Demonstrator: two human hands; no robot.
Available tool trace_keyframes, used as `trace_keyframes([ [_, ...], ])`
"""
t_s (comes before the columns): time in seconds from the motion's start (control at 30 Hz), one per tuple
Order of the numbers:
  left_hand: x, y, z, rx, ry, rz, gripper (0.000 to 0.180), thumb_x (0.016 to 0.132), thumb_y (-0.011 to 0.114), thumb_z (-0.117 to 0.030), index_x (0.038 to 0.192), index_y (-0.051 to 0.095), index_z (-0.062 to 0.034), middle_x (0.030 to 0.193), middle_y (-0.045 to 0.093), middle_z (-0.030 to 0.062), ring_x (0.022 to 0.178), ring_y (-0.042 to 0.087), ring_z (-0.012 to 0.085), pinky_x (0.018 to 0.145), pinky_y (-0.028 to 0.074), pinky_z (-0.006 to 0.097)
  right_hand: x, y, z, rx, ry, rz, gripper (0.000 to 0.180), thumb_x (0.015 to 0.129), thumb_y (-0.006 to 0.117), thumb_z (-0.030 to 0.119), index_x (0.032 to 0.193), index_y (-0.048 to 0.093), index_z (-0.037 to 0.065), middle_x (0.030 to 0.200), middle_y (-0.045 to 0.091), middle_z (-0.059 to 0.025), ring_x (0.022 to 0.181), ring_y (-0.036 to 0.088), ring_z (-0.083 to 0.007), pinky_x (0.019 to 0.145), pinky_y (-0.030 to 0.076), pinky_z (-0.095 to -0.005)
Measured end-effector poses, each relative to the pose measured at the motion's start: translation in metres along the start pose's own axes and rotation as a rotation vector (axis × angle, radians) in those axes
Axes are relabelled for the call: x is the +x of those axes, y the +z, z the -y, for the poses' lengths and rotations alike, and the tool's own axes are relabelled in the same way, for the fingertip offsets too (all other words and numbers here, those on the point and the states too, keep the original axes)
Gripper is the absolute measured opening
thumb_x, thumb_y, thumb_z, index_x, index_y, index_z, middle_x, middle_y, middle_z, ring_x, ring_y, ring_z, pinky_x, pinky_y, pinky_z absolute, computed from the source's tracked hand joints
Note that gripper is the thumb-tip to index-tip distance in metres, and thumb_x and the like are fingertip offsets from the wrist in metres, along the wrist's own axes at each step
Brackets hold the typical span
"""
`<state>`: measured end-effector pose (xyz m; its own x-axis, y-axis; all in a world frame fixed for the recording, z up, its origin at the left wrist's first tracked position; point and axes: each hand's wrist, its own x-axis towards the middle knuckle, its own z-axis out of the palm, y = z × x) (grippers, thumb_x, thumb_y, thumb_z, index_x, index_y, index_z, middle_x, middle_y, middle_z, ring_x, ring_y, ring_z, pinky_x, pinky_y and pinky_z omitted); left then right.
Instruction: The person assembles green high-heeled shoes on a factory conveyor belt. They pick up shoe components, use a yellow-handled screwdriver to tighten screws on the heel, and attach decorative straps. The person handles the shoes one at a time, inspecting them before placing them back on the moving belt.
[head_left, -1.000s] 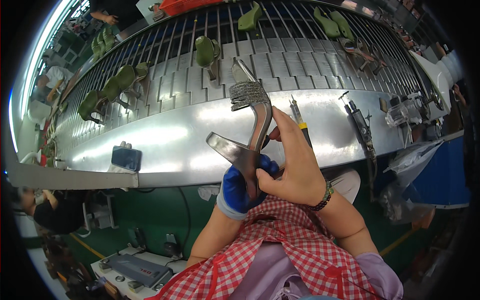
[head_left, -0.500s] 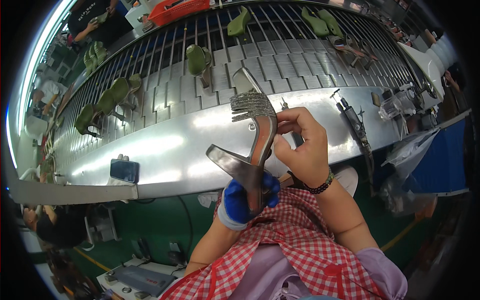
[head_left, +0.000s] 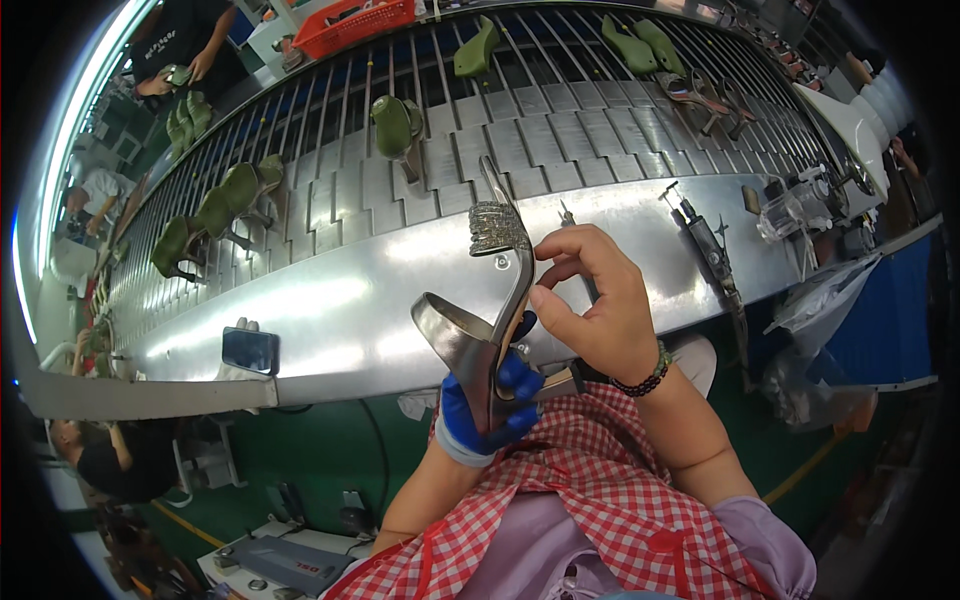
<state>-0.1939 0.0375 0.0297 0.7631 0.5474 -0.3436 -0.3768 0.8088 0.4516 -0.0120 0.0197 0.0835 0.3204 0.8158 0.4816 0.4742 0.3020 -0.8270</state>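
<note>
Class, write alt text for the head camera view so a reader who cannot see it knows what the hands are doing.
A left hand in a blue glove grips a silver high-heeled sandal by its heel end, while the bare right hand touches its sole. Beyond them a metal slatted conveyor carries green shoe lasts, and a dark phone lies on its steel ledge.

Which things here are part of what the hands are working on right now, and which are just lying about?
In hand:
- silver high-heeled sandal, gripped at the heel end by the blue-gloved left hand
- bare right hand, fingertips at the sandal's sole

Lying about:
- green shoe lasts on the slatted conveyor
- dark phone on the metal ledge
- hand tool on the ledge
- red basket
</note>
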Motion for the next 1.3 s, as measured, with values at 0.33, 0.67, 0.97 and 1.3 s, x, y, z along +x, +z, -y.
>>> trace_keyframes([
  [0.33, 0.008, -0.010, -0.001, -0.240, -0.057, 0.098, 0.061, 0.093, 0.050, -0.037, 0.143, 0.033, -0.0061, 0.083, 0.046, -0.0014, 0.079, 0.047, 0.0163, 0.051, 0.041, 0.029, -0.002, 0.003, -0.007, 0.001, 0.101, 0.008, 0.023, 0.080, 0.065, 0.010, 0.101, 0.060, 0.001, 0.096, 0.063, -0.0118, 0.074, 0.067, -0.0206, 0.066, 0.050, -0.0300],
  [0.67, 0.019, -0.037, -0.003, -0.484, 0.086, 0.343, 0.080, 0.087, 0.063, -0.042, 0.150, 0.021, -0.0144, 0.100, 0.052, 0.0024, 0.100, 0.049, 0.0200, 0.070, 0.052, 0.036, -0.039, -0.060, -0.071, -1.004, -0.020, 0.457, 0.036, 0.081, 0.060, 0.007, 0.114, 0.064, 0.022, 0.088, 0.061, -0.0078, 0.065, 0.062, -0.0222, 0.059, 0.051, -0.0334],
  [0.97, 0.010, -0.047, -0.015, -0.640, 0.077, 0.375, 0.060, 0.094, 0.055, -0.030, 0.147, 0.029, -0.0203, 0.116, 0.059, 0.0038, 0.114, 0.052, 0.0231, 0.087, 0.051, 0.046, -0.042, -0.069, -0.108, -1.010, -0.304, 0.779, 0.038, 0.082, 0.057, 0.012, 0.116, 0.060, 0.028, 0.098, 0.057, -0.0061, 0.071, 0.063, -0.0228, 0.061, 0.051, -0.0344],
  [1.3, 0.014, -0.053, -0.014, -0.623, 0.114, 0.405, 0.067, 0.091, 0.061, -0.031, 0.148, 0.027, -0.0211, 0.123, 0.059, 0.0068, 0.121, 0.051, 0.0266, 0.095, 0.047, 0.051, -0.069, -0.045, -0.070, 0.226, 0.026, -0.179, 0.038, 0.081, 0.055, -0.005, 0.116, 0.044, 0.005, 0.083, 0.053, -0.0090, 0.070, 0.059, -0.0180, 0.063, 0.048, -0.0292],
])
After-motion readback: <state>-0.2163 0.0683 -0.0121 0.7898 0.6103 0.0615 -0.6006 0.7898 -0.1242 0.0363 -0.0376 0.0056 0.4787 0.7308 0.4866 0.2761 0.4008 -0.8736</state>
